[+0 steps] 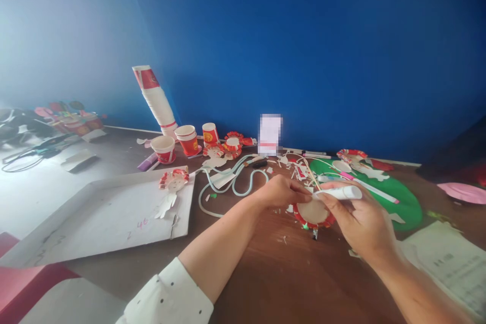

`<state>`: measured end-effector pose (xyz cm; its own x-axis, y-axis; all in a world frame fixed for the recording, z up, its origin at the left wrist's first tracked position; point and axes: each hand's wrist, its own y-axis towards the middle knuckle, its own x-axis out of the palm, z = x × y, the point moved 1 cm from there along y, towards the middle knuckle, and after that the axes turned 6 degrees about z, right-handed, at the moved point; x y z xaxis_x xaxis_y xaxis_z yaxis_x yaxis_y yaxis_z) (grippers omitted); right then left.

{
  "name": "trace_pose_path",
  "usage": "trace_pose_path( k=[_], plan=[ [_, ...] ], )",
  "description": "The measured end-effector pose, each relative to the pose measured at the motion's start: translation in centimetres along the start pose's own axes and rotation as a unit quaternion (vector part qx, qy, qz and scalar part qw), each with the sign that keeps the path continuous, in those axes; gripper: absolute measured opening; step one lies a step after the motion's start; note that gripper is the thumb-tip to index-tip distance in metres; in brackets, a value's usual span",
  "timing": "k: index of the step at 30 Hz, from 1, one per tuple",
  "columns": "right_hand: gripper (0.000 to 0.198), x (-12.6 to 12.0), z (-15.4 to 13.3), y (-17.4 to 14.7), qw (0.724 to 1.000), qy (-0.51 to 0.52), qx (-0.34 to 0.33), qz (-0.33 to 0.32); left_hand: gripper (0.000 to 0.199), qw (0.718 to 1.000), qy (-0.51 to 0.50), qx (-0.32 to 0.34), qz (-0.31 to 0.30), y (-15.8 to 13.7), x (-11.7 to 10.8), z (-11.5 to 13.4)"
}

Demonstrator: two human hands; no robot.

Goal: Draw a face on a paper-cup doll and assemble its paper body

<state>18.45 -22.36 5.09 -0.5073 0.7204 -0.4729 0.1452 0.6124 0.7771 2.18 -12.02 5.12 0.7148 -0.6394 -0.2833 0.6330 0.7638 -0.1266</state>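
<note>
On my feed, R hand point(359, 216) is clamped on a white tube point(343, 193), tip nr L hand point(281, 192); can't tell if L grips anything. Red-rimmed paper disc point(312, 212) is betw. both, over the desk point(266, 276), nr green sheet point(408, 207).

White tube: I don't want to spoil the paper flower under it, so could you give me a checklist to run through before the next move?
1. White tube held: ok, it is in the right hand.
2. Left hand near the work: ok, its fingertips are at the far edge of the paper flower.
3. Tube's tip on its spot: cannot tell, the fingers crowd it.
4. Surroundings free of scraps: not ok, paper scraps lie scattered behind the flower.
5. Cable clear of the left forearm: cannot tell, they meet in this view, but contact is unclear.
</note>
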Motion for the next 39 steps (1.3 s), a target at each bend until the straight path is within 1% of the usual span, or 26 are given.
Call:
trace_pose_path(
  k=[5,9,12,15,19,24,29,32,35,39],
  plan=[
    [0.017,-0.1,0.1,0.0,1.0,-0.015,-0.007,0.009,0.031,1.0,-0.012,0.003,-0.021,-0.1,0.4,0.1],
    [0.019,-0.7,-0.1,0.2,0.999,-0.009,0.031,0.04,0.029,0.999,0.03,0.011,0.0,0.0,0.6,0.0],
    [0.02,-1.1,-0.4,0.4,0.998,-0.007,0.05,0.034,0.029,0.999,0.038,0.004,0.0,0.2,0.5,-0.2],
    [0.019,-1.0,-0.6,0.4,0.999,-0.004,0.033,0.014,0.031,0.999,0.046,-0.003,0.0,0.3,0.4,-0.3],
    [0.013,-0.4,-0.4,0.2,1.0,-0.004,-0.019,-0.008,0.031,0.999,0.038,-0.016,-0.002,0.2,0.3,-0.2],
    [0.011,0.1,-0.3,0.0,0.999,-0.013,-0.053,0.002,0.033,0.999,0.014,-0.021,-0.024,0.3,0.2,-0.4],
    [0.012,0.3,-0.2,-0.2,0.998,-0.006,-0.06,0.022,0.031,0.999,0.006,-0.043,-0.011,0.6,0.2,-0.9],
    [0.013,0.2,0.0,-0.3,0.999,-0.002,-0.032,0.035,0.031,0.998,0.005,-0.057,-0.011,0.7,0.2,-0.9],
    [0.014,0.2,-0.1,-0.3,1.0,0.002,-0.019,0.021,0.028,0.998,0.006,-0.068,-0.01,0.7,0.1,-0.8],
    [0.012,0.5,-0.1,-0.4,0.998,0.002,-0.057,-0.005,0.025,0.997,-0.012,-0.071,-0.016,0.7,0.2,-0.9]
  ],
)
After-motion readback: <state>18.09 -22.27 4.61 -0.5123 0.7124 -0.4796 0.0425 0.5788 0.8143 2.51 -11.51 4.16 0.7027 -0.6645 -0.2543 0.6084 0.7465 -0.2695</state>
